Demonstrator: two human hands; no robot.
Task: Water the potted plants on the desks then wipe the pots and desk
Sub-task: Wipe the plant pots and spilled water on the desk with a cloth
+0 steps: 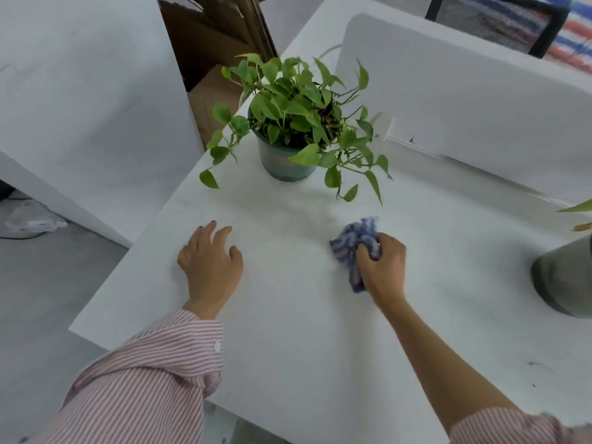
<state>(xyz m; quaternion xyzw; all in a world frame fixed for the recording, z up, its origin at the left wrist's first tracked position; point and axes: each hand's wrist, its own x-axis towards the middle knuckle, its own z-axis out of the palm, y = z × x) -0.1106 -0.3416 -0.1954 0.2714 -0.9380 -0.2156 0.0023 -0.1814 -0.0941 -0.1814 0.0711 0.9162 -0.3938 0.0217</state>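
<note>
Striped pink sleeves (pixel 153 373) frame the view from below, the left one buttoned at the wrist, the right pushed up the forearm. On the white desk (pixel 288 347) the right hand (pixel 382 267) clenches a crumpled blue-and-white cloth (pixel 355 248), pressing it against the desktop. To its left, well apart, the left hand (pixel 209 261) rests palm-down near the desk's edge, fingers loosely spread and holding nothing. Beyond both hands a leafy green plant (pixel 298 113) stands upright in a green pot (pixel 282 160) toward the desk's far corner, its vines trailing over the surface. A second, grey pot (pixel 563 277) shows partly at the right edge. White divider panels (pixel 464 100) rise behind.
</note>
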